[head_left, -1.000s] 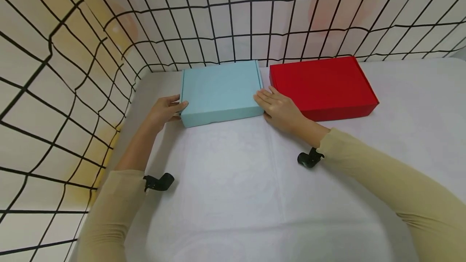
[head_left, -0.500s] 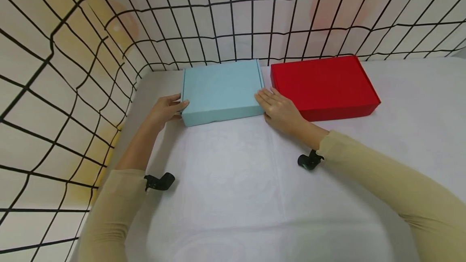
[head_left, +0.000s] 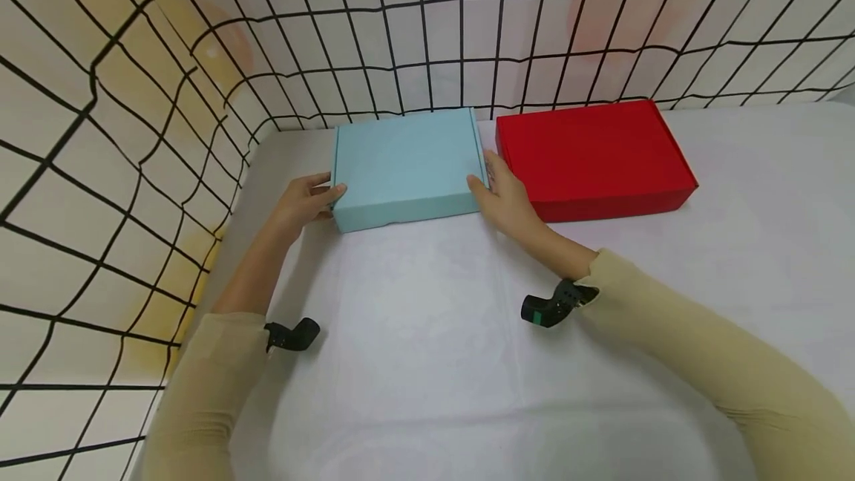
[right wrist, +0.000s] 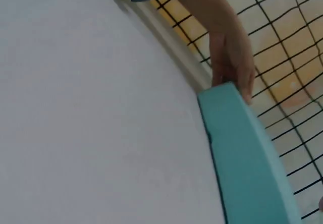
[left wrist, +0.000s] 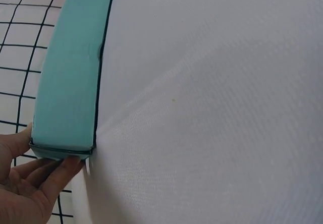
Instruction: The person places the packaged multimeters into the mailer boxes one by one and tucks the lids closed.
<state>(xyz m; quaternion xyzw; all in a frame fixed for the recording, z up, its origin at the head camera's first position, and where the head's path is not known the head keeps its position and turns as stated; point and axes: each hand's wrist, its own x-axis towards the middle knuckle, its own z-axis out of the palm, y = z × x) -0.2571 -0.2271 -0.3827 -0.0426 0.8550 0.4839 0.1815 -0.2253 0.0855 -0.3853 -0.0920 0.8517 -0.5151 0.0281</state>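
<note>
A light blue flat cardboard box (head_left: 407,158) lies closed on the white table, near the back grid. My left hand (head_left: 300,203) grips its left end, thumb over the top and fingers against the side. The left wrist view shows those fingers (left wrist: 60,178) along the box's end panel. At the opposite end, my right hand (head_left: 505,203) holds the front right corner, its thumb on the lid and its fingers along the right side. In the right wrist view only a sliver of that hand shows at the right edge, while the box's front wall (right wrist: 242,153) is plain.
A closed red box (head_left: 594,154) lies just right of the blue one, close beside my right hand. Black wire grid panels (head_left: 461,28) rise behind the table and along its left side. White cloth (head_left: 414,332) covers the table.
My right hand has turned from lying with its fingers across the blue box's right edge to holding the corner between thumb and fingers. The left hand and both boxes have stayed put.
</note>
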